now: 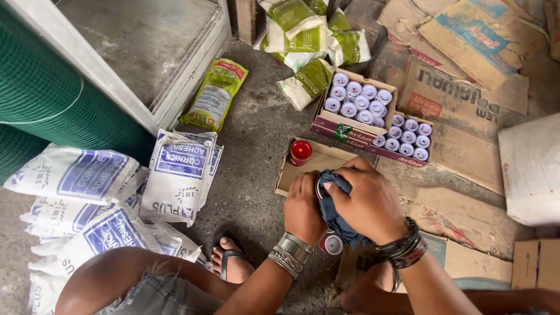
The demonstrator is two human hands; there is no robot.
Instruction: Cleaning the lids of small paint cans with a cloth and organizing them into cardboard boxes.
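My left hand (303,208) grips a spray can whose rim (320,188) just shows between both hands. Over that can my right hand (369,201) presses a dark blue cloth (337,218), which hangs down below the fingers. Another can with a pale cap (331,244) stands just under my hands. Right behind them is an open cardboard box (323,158) holding one red-capped can (300,151).
Two open boxes of white-capped cans (355,99) (406,137) sit behind. White and blue bags (178,171) pile up at left, green and white pouches (303,33) at the back. Flattened cardboard (466,99) covers the right floor. Green mesh rolls (31,86) lean at far left.
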